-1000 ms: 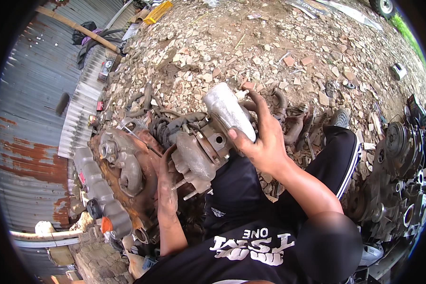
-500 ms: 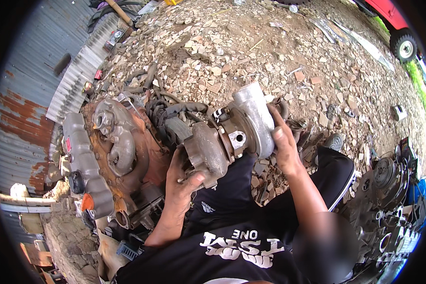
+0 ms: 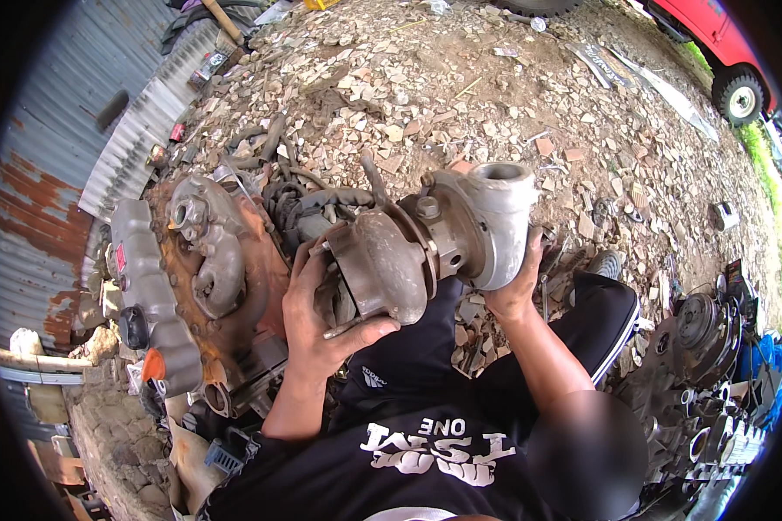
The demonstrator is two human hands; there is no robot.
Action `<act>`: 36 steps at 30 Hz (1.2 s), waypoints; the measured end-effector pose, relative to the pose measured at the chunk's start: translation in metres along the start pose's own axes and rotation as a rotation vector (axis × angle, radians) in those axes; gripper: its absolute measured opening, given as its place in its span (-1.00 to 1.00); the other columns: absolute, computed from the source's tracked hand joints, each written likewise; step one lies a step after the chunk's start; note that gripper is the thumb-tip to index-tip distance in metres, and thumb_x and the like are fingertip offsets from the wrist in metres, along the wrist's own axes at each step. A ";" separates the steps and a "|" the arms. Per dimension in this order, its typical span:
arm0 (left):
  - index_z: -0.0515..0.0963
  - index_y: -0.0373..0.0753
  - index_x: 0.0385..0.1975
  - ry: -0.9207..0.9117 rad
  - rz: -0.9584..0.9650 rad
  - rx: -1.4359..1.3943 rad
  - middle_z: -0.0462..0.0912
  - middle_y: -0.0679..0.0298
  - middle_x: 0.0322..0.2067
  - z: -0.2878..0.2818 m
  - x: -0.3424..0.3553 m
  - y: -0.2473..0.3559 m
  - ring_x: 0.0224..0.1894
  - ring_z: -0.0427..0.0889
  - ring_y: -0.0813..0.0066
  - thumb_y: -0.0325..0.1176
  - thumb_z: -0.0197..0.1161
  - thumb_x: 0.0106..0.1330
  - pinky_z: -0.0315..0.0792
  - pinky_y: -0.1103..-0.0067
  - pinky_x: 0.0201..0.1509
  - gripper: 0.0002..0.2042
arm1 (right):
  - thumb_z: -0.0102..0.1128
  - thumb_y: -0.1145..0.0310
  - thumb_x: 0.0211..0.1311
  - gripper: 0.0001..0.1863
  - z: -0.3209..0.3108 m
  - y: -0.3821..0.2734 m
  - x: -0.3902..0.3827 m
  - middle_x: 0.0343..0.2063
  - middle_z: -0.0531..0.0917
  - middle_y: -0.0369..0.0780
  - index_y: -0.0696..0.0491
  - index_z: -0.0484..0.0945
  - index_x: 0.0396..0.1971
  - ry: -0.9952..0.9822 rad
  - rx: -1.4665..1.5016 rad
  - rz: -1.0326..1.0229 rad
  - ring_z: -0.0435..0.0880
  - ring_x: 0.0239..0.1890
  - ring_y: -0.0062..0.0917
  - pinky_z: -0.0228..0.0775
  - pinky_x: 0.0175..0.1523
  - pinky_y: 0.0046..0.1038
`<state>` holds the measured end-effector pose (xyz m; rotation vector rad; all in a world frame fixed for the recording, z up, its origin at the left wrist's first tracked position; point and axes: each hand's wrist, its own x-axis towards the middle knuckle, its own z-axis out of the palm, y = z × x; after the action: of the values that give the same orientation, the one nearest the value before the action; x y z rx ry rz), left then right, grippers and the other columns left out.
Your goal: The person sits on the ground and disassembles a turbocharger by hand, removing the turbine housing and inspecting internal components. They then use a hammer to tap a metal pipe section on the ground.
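Observation:
I hold a metal turbocharger with both hands above my lap. My left hand wraps round the darker, rougher housing at its left end, the thumb along the lower side. My right hand grips the silvery round housing at the right end from below, fingers partly hidden behind it; this housing's round opening faces up. Left of it lies a large rusty engine with a grey valve cover and an orange cap. Dark hoses lie just beyond.
Broken tile rubble covers the ground ahead. Rusty corrugated sheet stands at the left. A red vehicle with a tyre is at the back right. Engine parts are piled on the right beside my bent leg.
I have rotated the turbocharger, so the silvery housing's opening now faces up. My left hand has shifted higher round the left end and my right hand lower beneath the right end.

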<state>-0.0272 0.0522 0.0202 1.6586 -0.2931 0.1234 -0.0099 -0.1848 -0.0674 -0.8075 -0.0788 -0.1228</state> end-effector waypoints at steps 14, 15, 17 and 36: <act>0.53 -0.52 0.22 -0.366 0.680 0.367 0.50 -0.05 0.20 -0.015 0.065 -0.068 0.33 0.50 -0.16 0.00 0.72 -0.23 0.43 0.08 0.38 -0.02 | 0.64 0.41 0.02 -0.28 -0.043 0.030 0.009 0.10 0.53 -0.05 -0.05 0.41 0.17 0.022 -0.708 -0.806 0.57 0.19 -0.20 0.44 0.30 -0.20; 0.54 -0.52 0.21 -0.382 0.712 0.354 0.50 -0.05 0.21 -0.019 0.068 -0.071 0.34 0.49 -0.19 0.00 0.71 -0.23 0.43 0.06 0.39 -0.03 | 0.66 0.29 0.04 -0.26 -0.043 0.031 0.004 0.12 0.51 -0.02 -0.06 0.38 0.19 0.040 -0.749 -0.786 0.55 0.21 -0.16 0.39 0.35 -0.10; 0.52 -0.52 0.24 -0.412 0.751 0.354 0.46 -0.01 0.26 -0.025 0.068 -0.084 0.35 0.47 -0.26 -0.03 0.68 -0.16 0.43 0.01 0.39 -0.05 | 0.66 0.31 0.06 -0.25 -0.042 0.030 -0.001 0.14 0.47 -0.02 -0.13 0.36 0.19 0.000 -0.840 -0.864 0.54 0.23 -0.14 0.45 0.31 -0.09; 0.33 -0.24 0.46 -0.104 0.792 0.419 0.49 -0.07 0.32 0.001 0.059 -0.115 0.36 0.48 -0.20 0.03 0.64 0.03 0.35 -0.02 0.44 -0.02 | 0.69 0.45 -0.02 -0.12 -0.072 0.029 -0.005 0.20 0.39 0.00 -0.21 0.31 0.27 0.025 -1.034 -0.963 0.55 0.22 -0.14 0.58 0.22 -0.21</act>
<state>0.0599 0.0543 -0.0756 1.8748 -1.0524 0.7330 -0.0090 -0.2172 -0.1383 -1.7447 -0.3993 -1.1539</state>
